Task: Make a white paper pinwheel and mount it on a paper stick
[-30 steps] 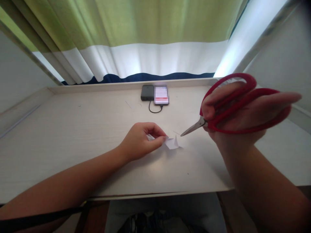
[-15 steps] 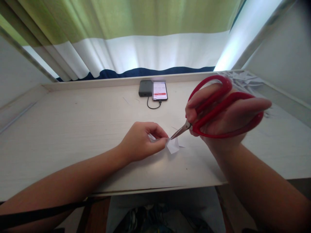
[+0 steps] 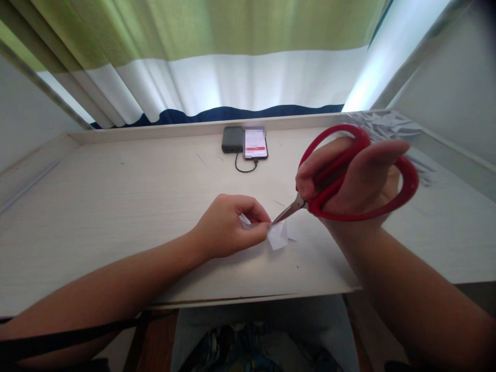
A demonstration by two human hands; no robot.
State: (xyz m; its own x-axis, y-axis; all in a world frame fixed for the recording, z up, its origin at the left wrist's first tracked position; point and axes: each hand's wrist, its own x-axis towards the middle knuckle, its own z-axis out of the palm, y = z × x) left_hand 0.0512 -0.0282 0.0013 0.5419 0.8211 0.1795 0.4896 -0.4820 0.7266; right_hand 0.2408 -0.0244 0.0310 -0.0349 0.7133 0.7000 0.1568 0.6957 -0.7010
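Between its thumb and fingers, my left hand (image 3: 232, 227) pinches a small piece of white paper (image 3: 278, 236). Part of the paper hangs out to the right of the fingertips, and some shows inside the curl of the hand. My right hand (image 3: 349, 175) is closed around the red-handled scissors (image 3: 336, 214), with fingers and thumb through the loops. The scissors' metal blades point down and left, their tips at the paper right beside my left fingertips. Whether the blades are fully closed on the paper is too small to tell.
A grey power bank (image 3: 232, 139) and a phone (image 3: 256, 143) joined by a short black cable (image 3: 245, 171) lie at the back of the white desk (image 3: 116, 222). Many paper strips (image 3: 391, 125) are heaped at the back right. A curtain (image 3: 217, 77) hangs behind.
My right thumb has moved in towards the fingers, and the scissor handles have drawn closer together. The paper flap has dropped slightly. My left hand keeps its pinch almost in place.
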